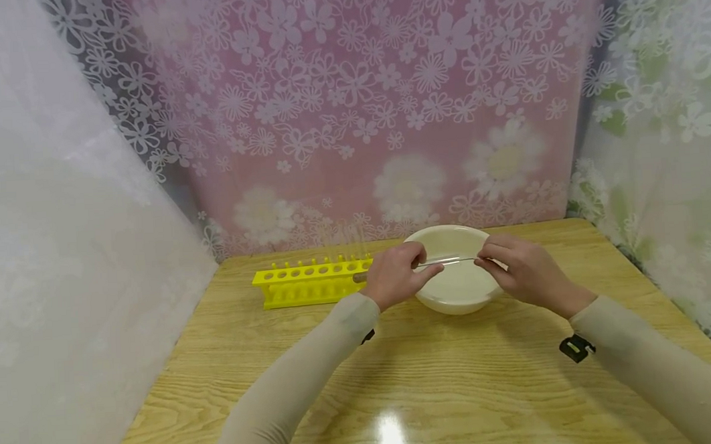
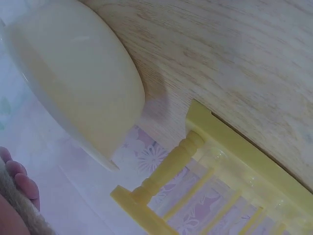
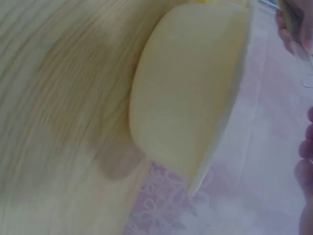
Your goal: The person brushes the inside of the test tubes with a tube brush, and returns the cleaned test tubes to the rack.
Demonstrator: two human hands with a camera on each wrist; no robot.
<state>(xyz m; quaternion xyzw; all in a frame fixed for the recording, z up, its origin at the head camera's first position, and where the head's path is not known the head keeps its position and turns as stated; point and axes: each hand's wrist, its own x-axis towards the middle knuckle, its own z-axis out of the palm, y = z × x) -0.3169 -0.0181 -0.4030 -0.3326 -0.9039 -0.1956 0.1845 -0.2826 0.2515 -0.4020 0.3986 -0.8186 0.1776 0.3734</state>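
Above the cream basin (image 1: 457,297), my left hand (image 1: 396,275) grips a test tube brush (image 1: 360,277) whose greyish-brown bristle end sticks out to the left. A clear glass test tube (image 3: 304,73) also shows at this hand, its end pointing toward the right hand. My right hand (image 1: 524,271) pinches the far end of the thin wire handle between thumb and fingertips. The bristles (image 2: 20,198) appear beside the left fingers in the left wrist view. How far the tube and brush overlap is hidden by the left hand.
Left of the basin stands a yellow test tube rack (image 1: 310,272), with several clear tubes (image 1: 347,239) upright at its right end. All stand on a wood-grain table (image 1: 436,385). Floral curtains (image 1: 355,101) hang behind and at both sides.
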